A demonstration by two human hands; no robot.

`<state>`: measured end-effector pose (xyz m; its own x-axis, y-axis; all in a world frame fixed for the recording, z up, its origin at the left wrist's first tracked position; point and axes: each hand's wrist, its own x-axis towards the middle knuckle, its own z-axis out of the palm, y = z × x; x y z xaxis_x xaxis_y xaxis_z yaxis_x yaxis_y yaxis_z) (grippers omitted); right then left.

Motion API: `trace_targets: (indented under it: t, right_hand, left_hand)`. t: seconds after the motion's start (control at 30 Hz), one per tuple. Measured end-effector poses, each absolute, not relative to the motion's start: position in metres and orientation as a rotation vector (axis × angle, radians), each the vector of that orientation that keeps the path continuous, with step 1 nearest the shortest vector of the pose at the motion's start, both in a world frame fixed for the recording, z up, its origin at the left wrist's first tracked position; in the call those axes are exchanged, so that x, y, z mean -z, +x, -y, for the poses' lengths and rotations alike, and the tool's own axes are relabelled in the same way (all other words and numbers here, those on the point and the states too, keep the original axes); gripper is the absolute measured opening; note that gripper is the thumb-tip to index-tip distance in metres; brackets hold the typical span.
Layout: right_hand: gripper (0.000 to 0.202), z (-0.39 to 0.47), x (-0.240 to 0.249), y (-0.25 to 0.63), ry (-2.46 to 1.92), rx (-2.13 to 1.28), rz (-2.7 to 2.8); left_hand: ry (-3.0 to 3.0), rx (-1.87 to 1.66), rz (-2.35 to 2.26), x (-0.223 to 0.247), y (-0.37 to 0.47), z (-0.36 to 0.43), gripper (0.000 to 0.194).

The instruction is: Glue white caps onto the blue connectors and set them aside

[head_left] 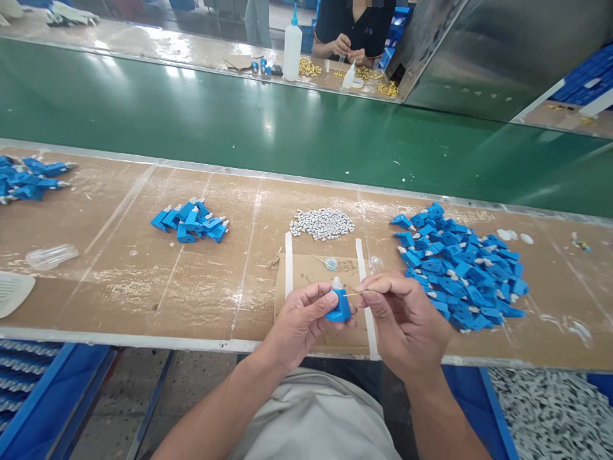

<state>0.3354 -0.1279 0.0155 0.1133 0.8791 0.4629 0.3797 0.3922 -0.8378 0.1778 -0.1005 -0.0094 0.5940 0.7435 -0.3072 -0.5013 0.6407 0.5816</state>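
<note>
My left hand [306, 313] grips a blue plastic part [341, 308] that has a whitish tip on top. Between the thumb and fingers of my right hand [407, 316] is a thin wooden stick [353, 294], its end at the blue part's upper side. Beneath both hands lies a cardboard sheet [301, 268] edged by two white tape strips. A small clear dish [331, 263] with another thin stick rests just beyond the blue part. Farther off sits a heap of small grey-white pieces [322, 223].
Blue parts form a large pile [460, 268] at right, a smaller pile [191, 220] left of centre and another [29, 179] at far left. A green conveyor belt [215, 115] runs behind the bench. Across it, a person works near a white bottle [292, 51].
</note>
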Motion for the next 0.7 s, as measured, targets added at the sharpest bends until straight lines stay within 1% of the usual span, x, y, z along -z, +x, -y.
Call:
trace_targets:
  t: [0.1,0.2,0.33,0.43,0.53,0.63,0.7]
  right_hand:
    - [0.010,0.127,-0.017,0.338,-1.193,-0.524,1.423]
    - [0.006,0.127,-0.014,0.344,-1.259,-0.519,1.399]
    - [0.009,0.130,0.005,0.355,-1.418,-0.606,1.668]
    - [0.006,0.132,0.016,0.360,-1.503,-0.659,1.758]
    - [0.013,0.120,0.010,0.365,-1.531,-0.569,1.711]
    - [0.006,0.086,-0.003,0.368,-1.492,-0.429,1.763]
    - [0.009,0.056,-0.007,0.368,-1.451,-0.389,1.935]
  left_hand:
    - [0.445,-0.776,-0.592,0.011,0.174,0.099,0.025]
    - [0.404,-0.837,-0.655,0.015,0.163,0.096,0.024]
    - [0.339,-0.940,-0.726,0.023,0.147,0.092,0.023]
    - [0.322,-0.972,-0.748,0.027,0.140,0.091,0.021]
    - [0.336,-0.994,-0.777,0.029,0.136,0.092,0.021]
    - [0.326,-1.006,-0.779,0.033,0.132,0.091,0.023]
    - [0.293,-1.012,-0.768,0.036,0.130,0.090,0.024]
